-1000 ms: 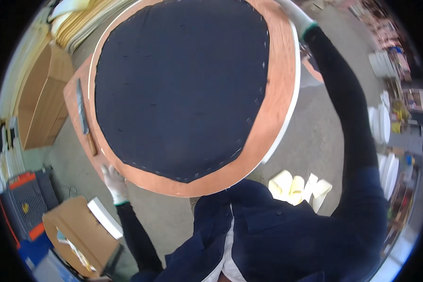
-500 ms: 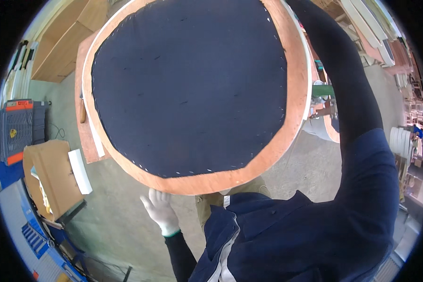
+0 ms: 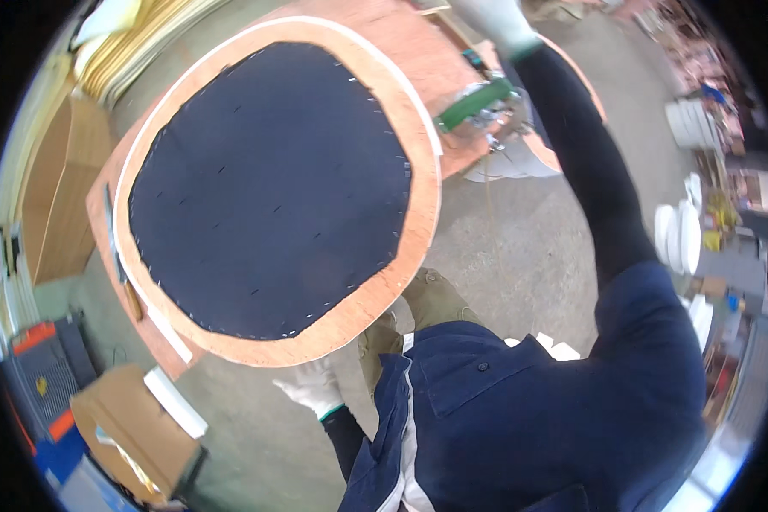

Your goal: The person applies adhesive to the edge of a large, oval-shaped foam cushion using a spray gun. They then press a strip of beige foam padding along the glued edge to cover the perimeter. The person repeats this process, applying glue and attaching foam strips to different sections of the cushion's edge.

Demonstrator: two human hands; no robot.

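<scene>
Two gloved hands, left (image 3: pixel 314 386) and right (image 3: pixel 495 19), grip a round wooden panel (image 3: pixel 405 128) faced with stapled black fabric (image 3: pixel 269 183).

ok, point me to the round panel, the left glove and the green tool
round panel (image 3: pixel 269 192): head view, on the middle of its dark fabric face
left glove (image 3: pixel 314 388): head view, on the back of the white glove, under the panel's lower rim
green tool (image 3: pixel 472 104): head view, on its green body

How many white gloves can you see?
2. The left hand wears one below the round wooden panel; the right hand wears one at the panel's top edge, partly cut off.
</scene>
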